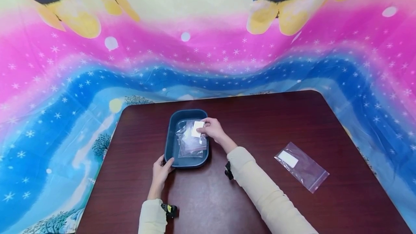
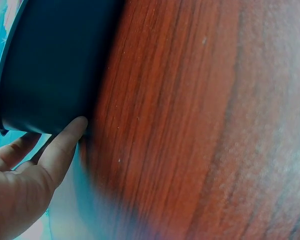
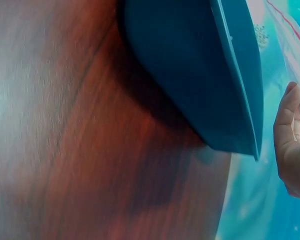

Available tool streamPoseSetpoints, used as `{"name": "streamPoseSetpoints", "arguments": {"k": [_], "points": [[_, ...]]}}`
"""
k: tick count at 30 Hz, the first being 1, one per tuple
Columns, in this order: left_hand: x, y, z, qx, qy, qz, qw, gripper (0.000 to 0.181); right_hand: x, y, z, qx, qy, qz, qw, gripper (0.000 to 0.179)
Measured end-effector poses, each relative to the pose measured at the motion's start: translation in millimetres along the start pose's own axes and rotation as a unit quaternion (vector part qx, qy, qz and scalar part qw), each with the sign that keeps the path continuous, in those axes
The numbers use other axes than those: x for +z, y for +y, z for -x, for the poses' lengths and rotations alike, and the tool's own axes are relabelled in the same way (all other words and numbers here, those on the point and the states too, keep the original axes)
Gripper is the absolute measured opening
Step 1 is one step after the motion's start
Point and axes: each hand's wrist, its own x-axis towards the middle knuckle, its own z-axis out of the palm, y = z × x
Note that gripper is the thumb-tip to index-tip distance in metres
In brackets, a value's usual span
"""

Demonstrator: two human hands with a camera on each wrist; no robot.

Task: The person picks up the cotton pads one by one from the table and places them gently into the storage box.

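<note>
A dark blue-green rectangular tray stands on the table. In the head view my left hand holds its near left corner, thumb on one side and fingers on the other. The left wrist view shows the left thumb against the tray's outer wall. My right hand pinches a clear zip bag with a white card above the tray's right side. In the right wrist view the bag has a red zip line. Beneath it, other clear bags overlap inside the tray; their number is hard to tell.
Another clear zip bag with a white card lies flat on the right of the dark red-brown table. A colourful printed cloth hangs behind the table and around its sides.
</note>
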Motion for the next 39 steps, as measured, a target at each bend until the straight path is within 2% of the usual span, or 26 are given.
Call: {"name": "streamPoseSetpoints", "arguments": {"k": [11,16,19,22,25,31,39], "points": [[-1.2,0.8,-2.0,-0.016,-0.01,-0.001,0.9998,0.047,26,7,-0.1,0.005,-0.01,0.03,0.9995,0.039],[-0.2,0.0,-1.7,-0.01,-0.005,0.001,0.9999,0.047,26,8,2.4,-0.009,-0.035,0.111,0.9931,0.049],[0.3,-1.8,-1.6,0.005,0.003,0.005,1.0,0.048,23,8,3.8,-0.032,-0.027,0.175,0.9836,0.052],[0.0,-5.9,-2.7,0.011,0.012,0.004,0.9999,0.05,19,8,5.6,-0.048,-0.016,0.199,0.9787,0.052],[-0.6,-6.9,-3.1,0.014,0.009,0.004,0.9999,0.052,14,6,8.8,-0.054,-0.02,0.181,0.9818,0.051],[-2.9,-2.6,-3.1,-0.009,-0.009,-0.005,0.9999,0.049,3,1,17.2,-0.056,-0.021,0.157,0.9858,0.045],[-0.9,-4.2,1.2,0.006,0.001,-0.016,0.9999,0.055,-10,-4,31.9,-0.041,-0.017,0.08,0.9958,0.035]]}}
